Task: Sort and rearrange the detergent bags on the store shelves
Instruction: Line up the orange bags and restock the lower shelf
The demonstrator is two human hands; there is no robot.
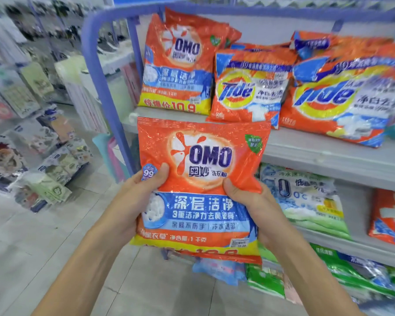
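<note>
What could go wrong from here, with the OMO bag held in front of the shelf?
1. The small Tide bag and large Tide bag overhang the front edge of the upper shelf; pushing the held OMO bag in could knock them off.
2. The left hand and right hand grip only the glossy bag's sides, so it might slip.
3. The shelved OMO bag stands upright and may topple if bumped.

Bags crowd the upper shelf (310,153): a standing OMO bag (176,65) by the blue frame post (106,87), a small Tide bag (249,90) touching it, a large Tide bag (342,96) beyond. Bare board shows along the front edge, behind the held OMO bag (201,201). Leftward, aisle floor (39,238) lies open.
</note>
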